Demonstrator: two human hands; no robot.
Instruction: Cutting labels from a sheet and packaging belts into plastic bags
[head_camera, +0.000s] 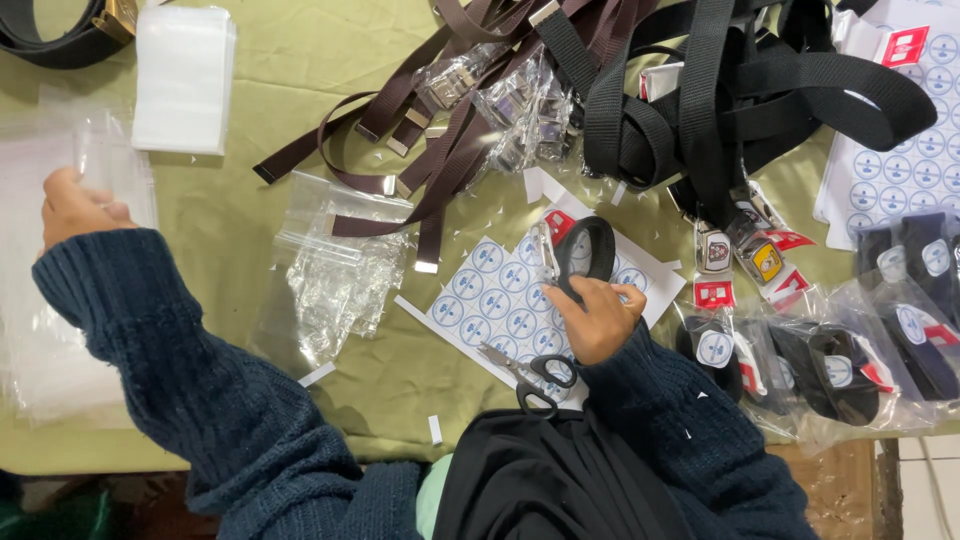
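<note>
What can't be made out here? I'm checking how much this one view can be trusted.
Head view only:
- left hand fingers: hidden behind clear plastic bags.
- right hand palm: turned away, gripping rolled black webbing belt.
- black-handled scissors: blade tips too small.
- black strap pile: cut off by top edge.

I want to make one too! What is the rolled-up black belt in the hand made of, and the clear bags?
The rolled black belt in the right hand looks like woven fabric webbing: matte, with no shine. The clear bags under the left hand look like thin plastic film: see-through, glossy and crinkled. The scissors seem to have metal blades and black, probably plastic, handles.
</note>
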